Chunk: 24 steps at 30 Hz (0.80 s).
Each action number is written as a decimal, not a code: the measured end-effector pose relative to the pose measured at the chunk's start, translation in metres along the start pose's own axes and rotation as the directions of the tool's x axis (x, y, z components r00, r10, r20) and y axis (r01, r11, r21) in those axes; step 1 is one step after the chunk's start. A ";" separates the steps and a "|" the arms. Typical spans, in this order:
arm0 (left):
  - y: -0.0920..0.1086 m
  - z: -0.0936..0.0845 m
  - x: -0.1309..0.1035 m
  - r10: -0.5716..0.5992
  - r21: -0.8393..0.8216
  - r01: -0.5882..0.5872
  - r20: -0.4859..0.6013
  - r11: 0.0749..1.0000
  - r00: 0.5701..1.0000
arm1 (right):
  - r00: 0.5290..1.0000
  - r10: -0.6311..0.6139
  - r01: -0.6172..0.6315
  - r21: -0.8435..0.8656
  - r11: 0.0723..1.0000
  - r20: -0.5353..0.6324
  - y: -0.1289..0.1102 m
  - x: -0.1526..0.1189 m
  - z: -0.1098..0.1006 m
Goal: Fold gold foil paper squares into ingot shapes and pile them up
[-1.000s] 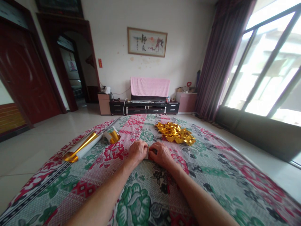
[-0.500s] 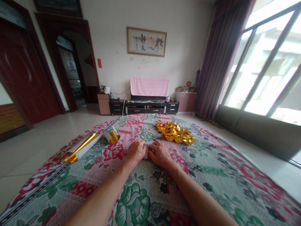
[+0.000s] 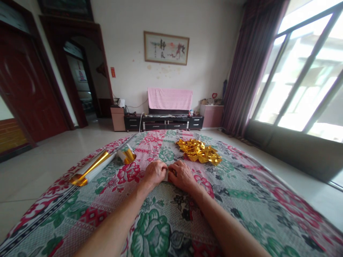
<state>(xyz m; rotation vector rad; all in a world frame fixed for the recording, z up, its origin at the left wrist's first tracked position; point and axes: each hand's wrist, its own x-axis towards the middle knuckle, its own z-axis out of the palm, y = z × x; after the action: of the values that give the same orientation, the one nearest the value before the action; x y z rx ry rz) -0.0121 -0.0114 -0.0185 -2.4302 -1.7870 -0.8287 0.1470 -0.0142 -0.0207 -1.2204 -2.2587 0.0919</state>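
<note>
My left hand (image 3: 155, 172) and my right hand (image 3: 182, 175) meet at the middle of the flowered cloth (image 3: 112, 217). Between them is a small piece of foil paper (image 3: 166, 176), pale on the side that shows; the fingers of both hands are closed on it and hide most of it. Beyond my right hand lies a pile of folded gold foil pieces (image 3: 198, 150). Left of my left hand, a roll of gold foil with a white back (image 3: 93, 167) rests on the cloth, with a smaller curled foil piece (image 3: 127, 155) by its far end.
Past the cloth's far edge stands a low black cabinet (image 3: 166, 122) with a pink cloth (image 3: 170, 98) over the thing on it. A purple curtain (image 3: 249, 71) and windows are at the right, a red door (image 3: 26, 82) at the left.
</note>
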 end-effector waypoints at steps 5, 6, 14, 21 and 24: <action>0.000 -0.001 -0.001 0.039 0.002 -0.039 -0.001 0.999 0.999 | 1.000 -0.001 0.001 0.021 1.000 -0.004 0.000 0.000 0.001; 0.000 -0.001 -0.001 0.047 0.004 -0.047 -0.003 0.999 0.999 | 1.000 0.001 0.000 0.024 1.000 -0.009 0.000 0.000 0.001; -0.002 -0.001 0.000 0.101 0.008 -0.101 0.002 0.995 0.995 | 0.999 0.008 -0.007 0.029 1.000 -0.032 0.003 0.001 0.003; -0.006 0.003 0.000 0.128 -0.014 -0.129 -0.009 0.992 0.992 | 0.999 0.011 -0.010 0.025 1.000 -0.038 0.003 0.001 0.003; -0.005 0.001 0.000 0.142 -0.006 -0.142 -0.003 0.990 0.990 | 0.999 0.014 -0.013 0.021 1.000 -0.038 0.003 0.001 0.003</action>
<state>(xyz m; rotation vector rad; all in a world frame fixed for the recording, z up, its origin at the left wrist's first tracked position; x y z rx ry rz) -0.0163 -0.0087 -0.0211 -2.5226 -1.5889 -0.8251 0.1475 -0.0113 -0.0240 -1.2166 -2.2122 0.0962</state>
